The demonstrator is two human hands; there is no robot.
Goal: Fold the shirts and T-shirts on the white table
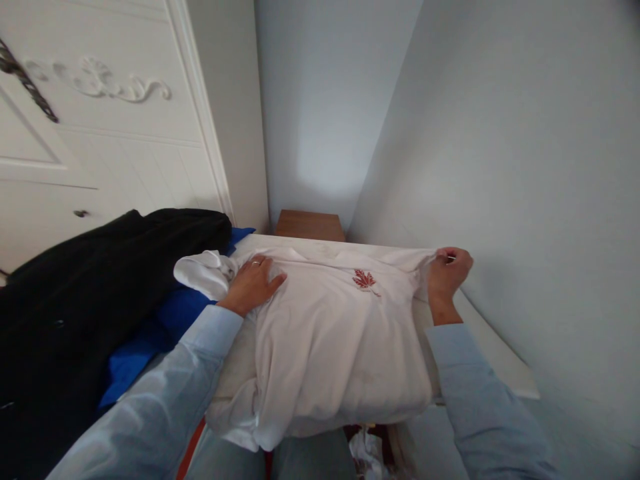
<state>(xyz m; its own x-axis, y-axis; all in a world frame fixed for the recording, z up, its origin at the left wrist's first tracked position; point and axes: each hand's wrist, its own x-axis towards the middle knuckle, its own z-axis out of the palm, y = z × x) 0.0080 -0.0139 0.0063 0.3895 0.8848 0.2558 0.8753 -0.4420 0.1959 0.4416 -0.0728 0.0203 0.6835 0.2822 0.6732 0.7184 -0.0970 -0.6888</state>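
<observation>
A white shirt (pixel 340 340) with a red leaf print lies spread over a pale board, its lower part hanging over the near edge. My left hand (pixel 254 283) rests flat on the shirt's upper left, thumb apart from the fingers, beside a bunched white part of the cloth. At the far right, my right hand (pixel 450 267) pinches the shirt's upper right corner, pulling it out in a taut point. Creases run down the front of the shirt.
Black clothing (pixel 100 287) lies over blue cloth (pixel 130 360) on the left. Behind stand a white cabinet (pixel 135 160) and a small brown wooden piece (pixel 310 225). A grey wall (pixel 525 167) rises close on the right. White crumpled items (pixel 367 453) show below the board.
</observation>
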